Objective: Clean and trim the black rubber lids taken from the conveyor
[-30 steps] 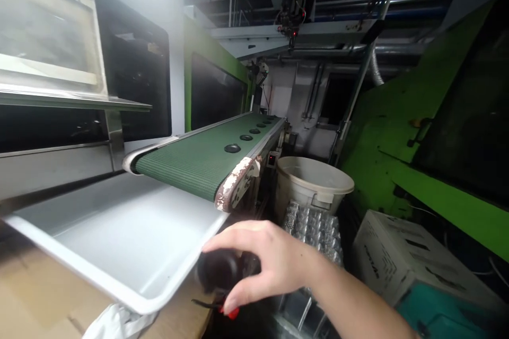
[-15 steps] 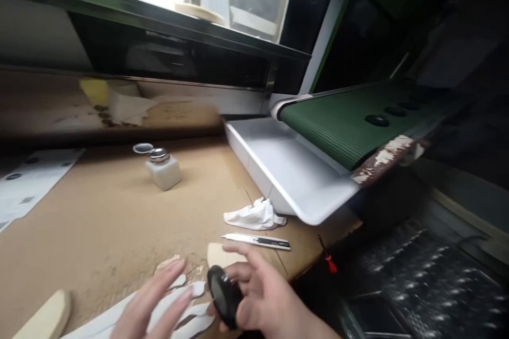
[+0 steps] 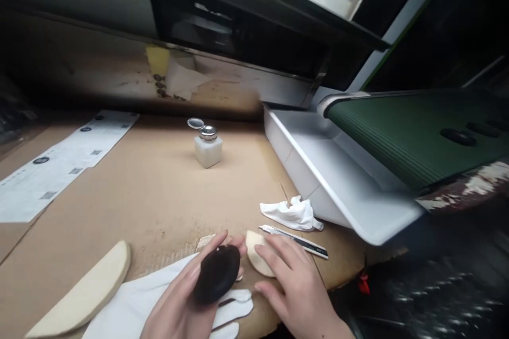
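the left hand (image 3: 185, 294) gripped the disc (image 3: 217, 276) above the glove (image 3: 127, 296), its fingers closed around the edge. the right hand (image 3: 297, 283) curved over the pad (image 3: 255, 255); whether its fingers gripped it could not be told. a light, steady hold by the rim probably suited the disc, with the right fingers clear of the knife (image 3: 304, 243).

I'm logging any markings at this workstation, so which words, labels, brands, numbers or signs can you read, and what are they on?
No text can be read with certainty.
Printed paper strip: fine lines, dark ovals and square code-like patches; too small to read.
Utility knife: a small pale mark near the handle's end; too blurred to read.
Black disc in the left hand: no lettering shows.
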`<state>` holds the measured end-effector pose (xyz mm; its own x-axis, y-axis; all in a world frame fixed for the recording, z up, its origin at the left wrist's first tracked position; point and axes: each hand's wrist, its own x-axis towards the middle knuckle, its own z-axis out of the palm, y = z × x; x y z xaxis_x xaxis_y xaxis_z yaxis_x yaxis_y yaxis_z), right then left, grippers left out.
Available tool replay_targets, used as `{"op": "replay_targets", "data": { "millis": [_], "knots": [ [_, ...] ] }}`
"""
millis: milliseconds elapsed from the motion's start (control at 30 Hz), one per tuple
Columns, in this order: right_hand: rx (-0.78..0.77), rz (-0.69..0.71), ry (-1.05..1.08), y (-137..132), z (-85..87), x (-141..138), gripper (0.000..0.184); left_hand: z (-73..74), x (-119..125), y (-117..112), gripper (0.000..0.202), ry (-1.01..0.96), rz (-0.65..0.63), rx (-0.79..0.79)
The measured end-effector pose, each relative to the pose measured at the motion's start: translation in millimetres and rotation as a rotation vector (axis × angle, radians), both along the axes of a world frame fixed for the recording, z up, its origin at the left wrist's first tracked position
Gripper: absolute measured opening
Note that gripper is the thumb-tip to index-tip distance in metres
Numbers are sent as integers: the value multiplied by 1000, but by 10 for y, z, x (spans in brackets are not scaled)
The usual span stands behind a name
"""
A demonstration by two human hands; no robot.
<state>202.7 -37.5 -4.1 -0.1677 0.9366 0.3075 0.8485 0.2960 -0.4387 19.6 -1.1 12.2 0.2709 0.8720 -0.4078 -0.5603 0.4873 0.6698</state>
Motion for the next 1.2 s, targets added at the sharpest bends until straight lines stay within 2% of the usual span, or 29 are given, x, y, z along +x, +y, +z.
{"op": "replay_targets", "data": {
  "millis": [67,133,300,367,433,567,633,700,867,967,1067,1133,1200],
  "knots": [
    [-50,-3,-120,70,-27,-13,41,-45,0,19,35,-110,57,-90],
    [-79,1,-132,129,-27,-17,40,-63,-5,38,36,-162,71,-128],
    [-38,-7,135,166,149,109,36,-46,-4,102,31,-216,80,-177],
    [24,-22,203,147,215,99,35,-51,8,111,29,-234,96,-197],
    [115,13,176,124,211,-8,35,-65,24,102,29,-251,131,-203],
    [300,168,52,109,32,-382,25,-78,50,64,38,-216,189,-232],
    [395,168,21,151,-29,-514,15,-78,57,54,40,-187,185,-237],
    [439,147,-5,241,-16,-551,15,-82,60,54,38,-188,173,-212],
    [303,157,-41,506,183,-355,23,-101,68,76,29,-158,197,-173],
    [270,59,62,529,236,-206,26,-96,69,77,29,-150,213,-184],
    [298,-60,121,420,215,-142,29,-88,71,69,32,-184,202,-207],
    [309,-15,105,314,180,-175,32,-90,72,64,32,-200,212,-208],
    [333,121,89,221,139,-254,30,-96,72,61,32,-204,218,-206]
  ]
}}
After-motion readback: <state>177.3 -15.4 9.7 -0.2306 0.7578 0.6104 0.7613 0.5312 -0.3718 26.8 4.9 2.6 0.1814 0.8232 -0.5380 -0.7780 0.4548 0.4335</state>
